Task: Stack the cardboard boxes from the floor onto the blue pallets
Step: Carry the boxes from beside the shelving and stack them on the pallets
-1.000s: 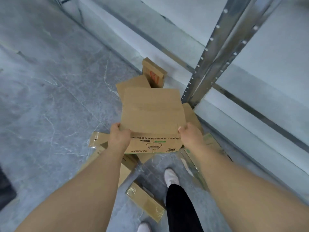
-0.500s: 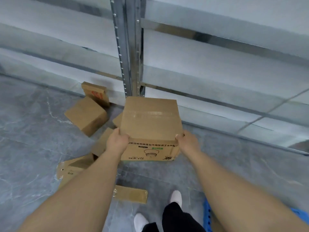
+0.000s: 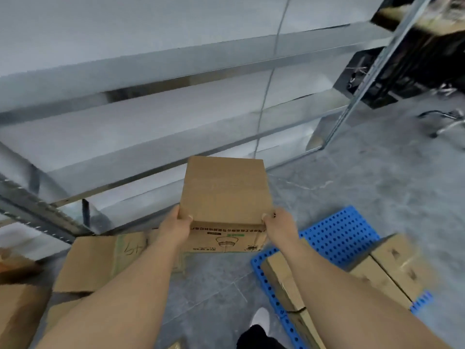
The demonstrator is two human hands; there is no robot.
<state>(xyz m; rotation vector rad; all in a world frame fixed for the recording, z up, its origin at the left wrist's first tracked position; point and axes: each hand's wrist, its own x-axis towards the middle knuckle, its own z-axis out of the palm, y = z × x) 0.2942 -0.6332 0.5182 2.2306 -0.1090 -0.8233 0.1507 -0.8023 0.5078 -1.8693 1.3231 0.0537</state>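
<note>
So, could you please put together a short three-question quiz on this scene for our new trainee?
1. True or false: the carried box is gripped by both the left hand and the right hand.
2. The blue pallet lies to which side of the carried box: A) left, B) right, C) straight behind?
3. Fill in: the box with handwriting lies to the person's ____.

Key: 1 true; 2 B; 3 left.
</note>
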